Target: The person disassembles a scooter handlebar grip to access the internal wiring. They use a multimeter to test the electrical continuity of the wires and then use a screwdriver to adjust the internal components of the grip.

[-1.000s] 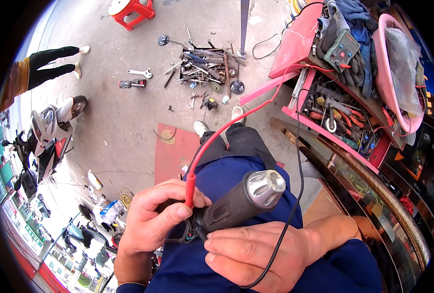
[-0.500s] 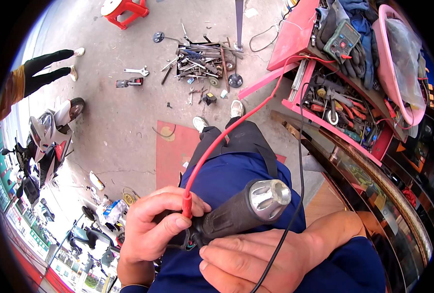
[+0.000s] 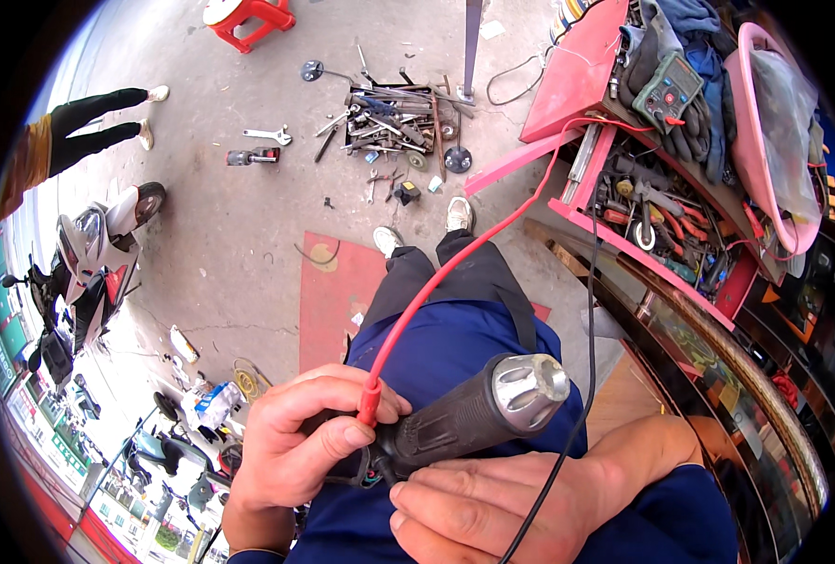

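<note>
Best to hold red test probe (image 3: 370, 401) & black probe (image 3: 385, 467) steady, tips apart; a slip could short or lose contact. Tips hidden. Both sit at the inner end of the handlebar grip (image 3: 455, 421), in front of the blue top (image 3: 417, 343). L hand (image 3: 295, 440) pinches red btwn thumb & fingers, turned inward. R hand (image 3: 502, 503) lies low, fingers straight & together by black; thumb unseen, can't tell if it's gripped.

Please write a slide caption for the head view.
Left hand holds a red test probe beside a black handgrip; right hand close by.
</note>
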A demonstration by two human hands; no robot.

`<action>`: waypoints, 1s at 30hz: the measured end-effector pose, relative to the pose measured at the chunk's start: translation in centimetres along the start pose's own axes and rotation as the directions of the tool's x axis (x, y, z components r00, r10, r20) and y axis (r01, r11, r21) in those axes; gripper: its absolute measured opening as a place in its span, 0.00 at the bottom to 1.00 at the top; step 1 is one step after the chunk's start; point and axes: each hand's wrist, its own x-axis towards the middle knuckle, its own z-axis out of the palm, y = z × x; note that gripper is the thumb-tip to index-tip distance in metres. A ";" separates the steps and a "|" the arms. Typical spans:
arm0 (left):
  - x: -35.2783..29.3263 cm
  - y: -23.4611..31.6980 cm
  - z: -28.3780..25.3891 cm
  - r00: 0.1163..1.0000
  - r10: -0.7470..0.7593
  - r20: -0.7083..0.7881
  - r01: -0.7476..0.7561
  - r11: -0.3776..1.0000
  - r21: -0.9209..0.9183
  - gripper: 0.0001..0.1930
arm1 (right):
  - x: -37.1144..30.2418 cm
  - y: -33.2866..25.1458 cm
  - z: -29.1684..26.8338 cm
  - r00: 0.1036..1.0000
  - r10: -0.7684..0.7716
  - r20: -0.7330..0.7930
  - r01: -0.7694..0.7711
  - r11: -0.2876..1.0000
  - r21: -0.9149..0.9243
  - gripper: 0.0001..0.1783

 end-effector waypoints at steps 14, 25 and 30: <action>0.1 0.7 -0.5 0.998 -0.058 -0.020 0.059 0.996 0.063 0.05 | 0.5 -0.5 0.4 1.000 -0.020 0.022 0.021 0.999 -0.026 0.13; 0.1 3.8 0.3 0.993 -0.111 -0.032 0.113 0.991 0.077 0.06 | 2.0 -0.9 -2.1 0.995 -0.096 0.034 0.100 0.983 -0.153 0.10; 0.2 4.0 0.3 0.992 -0.124 -0.026 0.126 0.988 0.094 0.06 | 1.9 -0.8 -2.4 0.994 -0.105 0.003 0.105 0.984 -0.142 0.09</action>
